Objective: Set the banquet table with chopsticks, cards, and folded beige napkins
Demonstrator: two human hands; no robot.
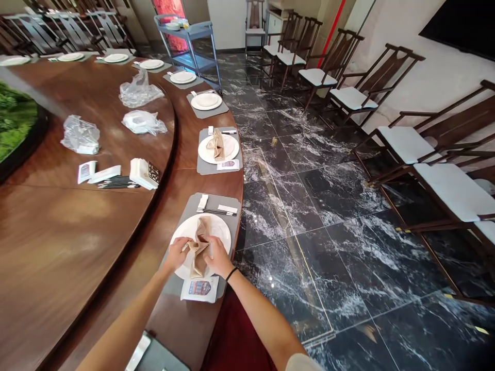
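Observation:
A folded beige cloth napkin (pixel 200 245) stands on a white plate (pixel 221 226) on a grey placemat (pixel 189 207). My left hand (pixel 179 252) is at the napkin's left side, its fingers closed on a fold. On the other side, my right hand (pixel 218 256) has thumb and fingers pressed against the cloth. Just below the plate lies a printed white packet (pixel 200 289). Above it are black chopsticks (pixel 216 211), a white chopstick rest (pixel 202 202) and a white paper-wrapped strip (pixel 227 208).
Further along the round table, another napkin (pixel 218 144) sits on a plate. The raised turntable (pixel 116 216) carries plastic bags (pixel 81 134), a bundle of chopsticks (pixel 118 182) and white packs (pixel 141 172). Several wooden chairs (pixel 351 97) line the wall; a blue trolley (pixel 193 33) stands behind.

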